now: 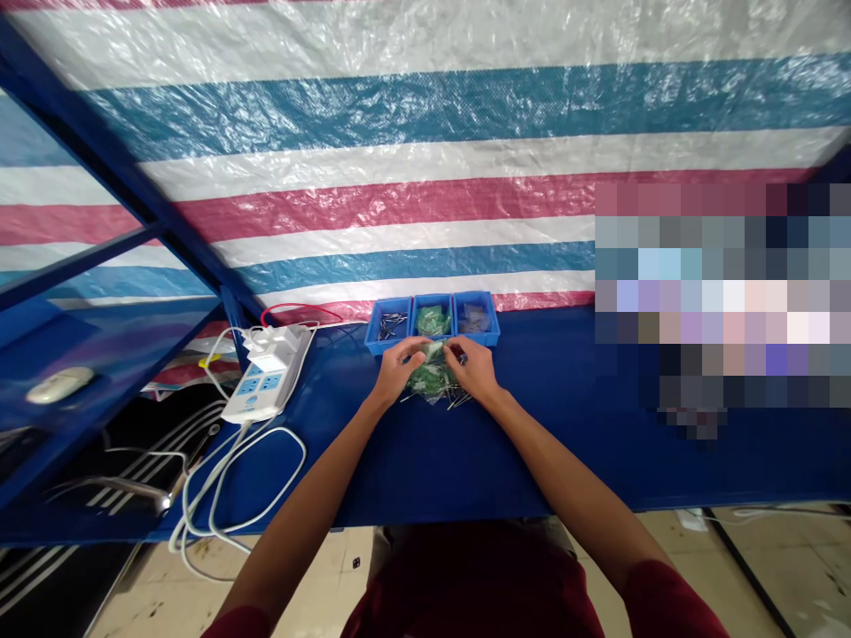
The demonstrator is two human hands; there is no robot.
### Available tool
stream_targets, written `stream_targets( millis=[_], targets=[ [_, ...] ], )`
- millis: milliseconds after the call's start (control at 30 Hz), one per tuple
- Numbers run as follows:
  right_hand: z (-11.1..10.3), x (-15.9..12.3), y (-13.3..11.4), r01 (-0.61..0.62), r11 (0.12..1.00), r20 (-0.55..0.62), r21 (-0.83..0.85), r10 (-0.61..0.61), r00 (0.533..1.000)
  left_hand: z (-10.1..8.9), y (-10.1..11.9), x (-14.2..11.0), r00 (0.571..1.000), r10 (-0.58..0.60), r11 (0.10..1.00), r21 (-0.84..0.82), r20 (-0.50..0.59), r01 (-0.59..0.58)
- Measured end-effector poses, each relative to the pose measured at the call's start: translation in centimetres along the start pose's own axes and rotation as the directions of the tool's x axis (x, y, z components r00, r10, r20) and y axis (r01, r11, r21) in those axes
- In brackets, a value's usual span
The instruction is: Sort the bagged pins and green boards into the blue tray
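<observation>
A clear plastic bag with green contents [433, 377] is on the blue table, in front of three small blue bins. My left hand [399, 368] has its fingers closed on the bag's upper left side. On the upper right side, the fingers of my right hand [471, 365] pinch it as well. Thin metal pieces [457, 395] stick out around the bag's lower right. The left bin [372, 341] holds thin metal pieces, the middle bin [433, 299] green packets, and the right bin [493, 338] greyish clear packets. My fingers partly cover the bag's top.
A white power strip [256, 403] with plugs and looped white cables [285, 434] lies to the left. A blue metal frame [133, 168] slants up there, with a white mouse [61, 385] beyond it. A striped sheet [399, 204] hangs behind. The right side is pixelated.
</observation>
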State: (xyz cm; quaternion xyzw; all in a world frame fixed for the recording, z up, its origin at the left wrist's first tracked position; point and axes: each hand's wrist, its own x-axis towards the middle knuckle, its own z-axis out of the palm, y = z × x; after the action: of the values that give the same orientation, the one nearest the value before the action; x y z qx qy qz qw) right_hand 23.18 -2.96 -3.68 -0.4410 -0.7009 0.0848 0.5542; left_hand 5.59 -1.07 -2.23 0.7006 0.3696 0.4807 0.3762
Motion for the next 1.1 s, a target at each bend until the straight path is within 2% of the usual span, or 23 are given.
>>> stream_targets(
  millis=[167,267,367,500,633,733,833,900,967,1100],
  targets=[
    [0.1,-0.2,0.0,-0.023,1.0,0.031,0.006,0.023,0.999,0.5,-0.3,0.0,0.995,-0.023,0.998,0.053,-0.094,0.028],
    [0.1,-0.3,0.0,-0.011,1.0,0.068,0.027,0.009,0.998,0.5,0.1,0.1,0.99,-0.052,0.999,-0.02,-0.13,0.05],
    [0.0,-0.2,0.0,0.058,0.997,0.087,0.049,-0.062,0.994,0.5,0.7,0.2,0.984,-0.101,0.988,-0.132,-0.146,0.082],
    [-0.1,-0.2,0.0,0.119,0.993,0.114,-0.012,-0.117,0.987,0.7,0.9,0.1,0.98,-0.153,0.964,-0.236,-0.125,0.12],
    [0.1,-0.3,0.3,0.099,0.995,0.127,-0.031,-0.094,0.987,1.0,0.7,0.0,0.983,-0.124,0.971,-0.218,-0.136,0.093],
    [0.3,-0.3,0.4,0.061,0.998,0.088,-0.027,-0.058,0.994,0.9,0.5,0.0,0.99,-0.069,0.975,-0.22,-0.124,0.04],
    [0.3,-0.2,0.4,0.049,0.999,0.054,-0.006,-0.049,0.997,0.5,0.5,0.1,0.995,0.024,0.996,-0.089,-0.1,-0.032],
    [0.3,-0.2,0.3,0.054,0.999,0.036,0.01,-0.054,0.998,0.2,0.4,0.2,0.987,0.101,0.993,0.069,-0.125,-0.093],
    [0.3,-0.2,0.2,0.051,0.999,0.032,0.015,-0.051,0.998,0.1,0.3,0.2,0.979,0.15,0.979,0.16,-0.136,-0.128],
    [0.3,-0.3,0.2,0.023,1.0,0.039,0.018,-0.024,0.999,0.4,0.1,0.1,0.989,0.082,0.99,0.126,-0.121,-0.067]
  ],
)
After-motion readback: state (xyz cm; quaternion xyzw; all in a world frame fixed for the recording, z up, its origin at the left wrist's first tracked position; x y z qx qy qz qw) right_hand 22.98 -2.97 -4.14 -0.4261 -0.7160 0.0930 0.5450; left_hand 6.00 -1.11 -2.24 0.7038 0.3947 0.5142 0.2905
